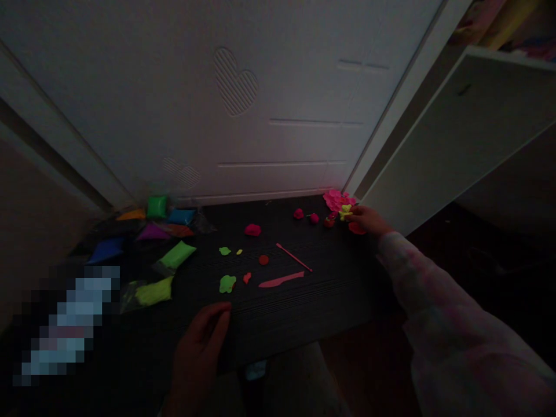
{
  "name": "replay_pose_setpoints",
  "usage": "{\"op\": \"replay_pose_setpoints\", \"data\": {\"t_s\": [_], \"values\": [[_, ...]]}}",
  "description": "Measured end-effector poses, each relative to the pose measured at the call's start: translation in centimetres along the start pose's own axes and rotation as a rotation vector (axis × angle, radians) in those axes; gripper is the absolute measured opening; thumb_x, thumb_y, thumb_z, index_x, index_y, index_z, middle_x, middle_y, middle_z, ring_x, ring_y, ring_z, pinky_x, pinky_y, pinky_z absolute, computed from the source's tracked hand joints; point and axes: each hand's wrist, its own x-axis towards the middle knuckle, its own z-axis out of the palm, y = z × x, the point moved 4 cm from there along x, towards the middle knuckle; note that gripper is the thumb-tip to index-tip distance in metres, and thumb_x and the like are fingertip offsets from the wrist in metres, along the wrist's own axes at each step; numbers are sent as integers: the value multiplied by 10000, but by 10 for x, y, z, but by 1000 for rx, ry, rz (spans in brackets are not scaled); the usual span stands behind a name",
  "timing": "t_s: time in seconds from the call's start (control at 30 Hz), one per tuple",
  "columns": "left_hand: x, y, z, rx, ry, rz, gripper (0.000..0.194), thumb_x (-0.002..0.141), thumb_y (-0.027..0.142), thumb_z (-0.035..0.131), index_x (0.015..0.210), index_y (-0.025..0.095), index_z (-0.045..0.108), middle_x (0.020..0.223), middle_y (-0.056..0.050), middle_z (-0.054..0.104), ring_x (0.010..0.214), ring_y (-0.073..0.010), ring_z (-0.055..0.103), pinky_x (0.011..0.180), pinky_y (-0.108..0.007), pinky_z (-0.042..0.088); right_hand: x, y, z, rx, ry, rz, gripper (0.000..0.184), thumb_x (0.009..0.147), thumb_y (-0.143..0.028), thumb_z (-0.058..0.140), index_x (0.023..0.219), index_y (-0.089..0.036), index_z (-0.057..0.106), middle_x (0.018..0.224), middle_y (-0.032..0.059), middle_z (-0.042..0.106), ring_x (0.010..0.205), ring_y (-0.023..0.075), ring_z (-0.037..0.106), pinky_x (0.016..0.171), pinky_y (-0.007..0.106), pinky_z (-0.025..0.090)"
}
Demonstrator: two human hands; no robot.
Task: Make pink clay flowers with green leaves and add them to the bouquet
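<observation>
At the far right end of the dark table, my right hand [367, 219] has its fingers closed on a small yellow bear figure [345, 212]. Pink petal-like pieces [336, 200] lie just behind the bear, and a red piece [357, 228] is under the hand. My left hand [202, 341] rests by the near edge, fingers curled and thumb and index tips together, with nothing visible in them. Beyond it lie a green flower-shaped clay piece [226, 284] and a small orange piece [247, 278]. A pink clay knife [281, 280] and a thin pink stick tool [294, 258] lie mid-table.
Packets of coloured clay, among them lime [178, 255], yellow [155, 291] and blue [106, 250], cover the left side. Pink clay [252, 230], a red disc [263, 260] and several small round pieces [314, 218] dot the table [330, 301]. A white panel [295, 87] stands behind.
</observation>
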Motion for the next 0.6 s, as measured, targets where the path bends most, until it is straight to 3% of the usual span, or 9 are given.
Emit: {"op": "replay_pose_setpoints", "data": {"t_s": [0.6], "values": [[0, -4, 0, 3, -17, 3, 337, 648, 476, 564, 829, 203, 646, 886, -42, 657, 855, -221, 592, 804, -327, 458, 12, 1, 2, -95, -96, -15, 287, 853, -315, 494, 1099, -170, 524, 1113, 68, 556, 929, 171, 569, 785, 380, 487]]}}
